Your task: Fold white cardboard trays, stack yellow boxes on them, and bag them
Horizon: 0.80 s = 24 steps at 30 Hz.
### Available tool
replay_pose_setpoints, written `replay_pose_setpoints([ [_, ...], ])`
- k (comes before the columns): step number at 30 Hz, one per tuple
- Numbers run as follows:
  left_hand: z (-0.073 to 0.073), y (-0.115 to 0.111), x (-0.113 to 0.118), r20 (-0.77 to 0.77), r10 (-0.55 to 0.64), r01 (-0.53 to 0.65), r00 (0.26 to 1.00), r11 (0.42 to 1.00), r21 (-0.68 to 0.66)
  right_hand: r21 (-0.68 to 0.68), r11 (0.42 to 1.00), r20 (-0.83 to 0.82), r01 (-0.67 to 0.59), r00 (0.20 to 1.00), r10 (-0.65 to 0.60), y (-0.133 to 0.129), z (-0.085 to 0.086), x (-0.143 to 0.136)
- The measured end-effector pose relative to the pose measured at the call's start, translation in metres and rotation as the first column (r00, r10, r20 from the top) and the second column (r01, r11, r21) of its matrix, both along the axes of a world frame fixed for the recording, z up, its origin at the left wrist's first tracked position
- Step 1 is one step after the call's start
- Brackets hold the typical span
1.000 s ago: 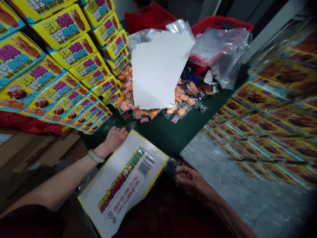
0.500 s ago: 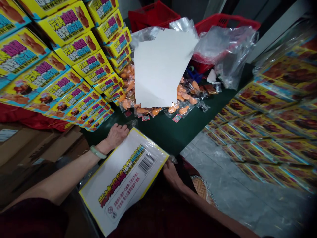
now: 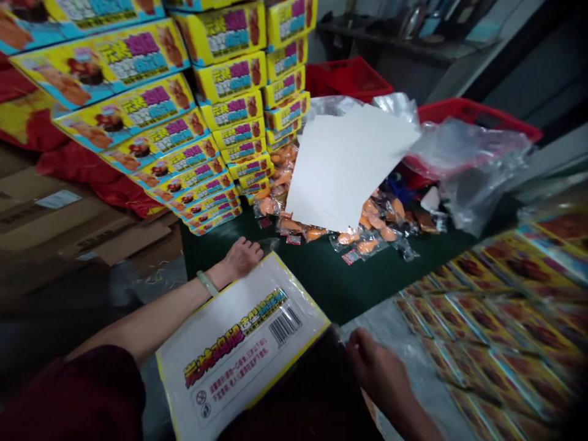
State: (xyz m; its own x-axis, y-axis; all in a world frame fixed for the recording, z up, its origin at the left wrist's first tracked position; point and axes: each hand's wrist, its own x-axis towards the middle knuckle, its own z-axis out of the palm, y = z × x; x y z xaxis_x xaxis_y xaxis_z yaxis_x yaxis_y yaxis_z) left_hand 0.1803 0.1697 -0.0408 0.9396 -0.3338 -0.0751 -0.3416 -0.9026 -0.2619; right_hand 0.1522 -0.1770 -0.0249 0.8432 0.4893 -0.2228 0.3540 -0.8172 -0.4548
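Observation:
A white printed box (image 3: 239, 361) with yellow edges and a barcode lies tilted before me, in a clear plastic bag (image 3: 271, 246). My left hand (image 3: 243, 257) is closed at the box's far left corner, fingers curled on the bag's loose plastic. At the near right corner, my right hand (image 3: 374, 361) is closed too, blurred, with a bit of the plastic leading to its fingertips. Under the left hand and the box's far end is a dark green tabletop (image 3: 316, 275). The undersides of both hands are hidden.
Stacked yellow boxes (image 3: 234, 110) rise at left. White card sheets (image 3: 344, 165) lie over bagged orange pieces (image 3: 367, 245). Behind are red crates (image 3: 482, 116) draped with plastic bags (image 3: 491, 159). More wrapped boxes (image 3: 496, 318) are stacked at right; cartons (image 3: 105, 226) stand lower left.
My right hand has moved right, away from the box's corner, and its fingers have closed. The left hand stays at the far corner. The view has swung left and up.

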Motion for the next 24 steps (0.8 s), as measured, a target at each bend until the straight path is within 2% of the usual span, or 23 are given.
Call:
replay_pose_setpoints([
  [2,0.002,-0.001,-0.001,-0.002,0.024,-0.024,1.000,0.999,-0.027,0.153,0.974,0.187,-0.168,0.973,0.138,0.032,0.020,0.015],
  [3,0.004,-0.001,-0.002,-0.003,0.037,-0.037,0.999,0.999,-0.039,0.205,0.933,0.268,-0.297,0.934,0.238,0.053,0.024,0.021],
  [5,0.006,0.000,-0.002,-0.012,0.059,-0.059,0.998,0.996,-0.061,0.184,0.825,0.380,-0.535,0.812,0.443,0.093,0.021,0.029],
  [7,0.006,0.002,-0.001,-0.028,0.081,-0.083,0.996,0.993,-0.085,0.098,0.723,0.404,-0.683,0.692,0.599,0.119,0.007,0.034],
  [8,0.004,0.003,0.000,-0.039,0.098,-0.101,0.994,0.990,-0.098,0.065,0.687,0.398,-0.724,0.650,0.648,0.125,-0.001,0.035],
  [10,-0.001,0.004,0.003,-0.063,0.152,-0.159,0.986,0.979,-0.126,0.022,0.656,0.382,-0.755,0.612,0.692,0.126,-0.014,0.036],
  [14,-0.016,0.008,0.006,-0.128,0.273,-0.294,0.953,0.936,-0.192,-0.002,0.657,0.375,-0.754,0.609,0.699,0.117,-0.021,0.037],
  [16,-0.020,0.020,0.003,-0.171,0.335,-0.368,0.927,0.902,-0.227,0.003,0.658,0.385,-0.753,0.608,0.694,0.116,-0.020,0.037],
  [19,-0.022,0.055,-0.007,-0.243,0.479,-0.532,0.844,0.805,-0.262,0.013,0.656,0.383,-0.754,0.610,0.694,0.118,-0.019,0.037],
  [22,-0.020,0.087,-0.018,-0.348,0.628,-0.717,0.696,0.631,-0.296,0.011,0.650,0.378,-0.760,0.605,0.701,0.119,-0.020,0.038],
  [24,-0.019,0.090,-0.021,-0.439,0.669,-0.800,0.600,0.509,-0.319,0.009,0.653,0.390,-0.758,0.604,0.695,0.120,-0.020,0.038],
])
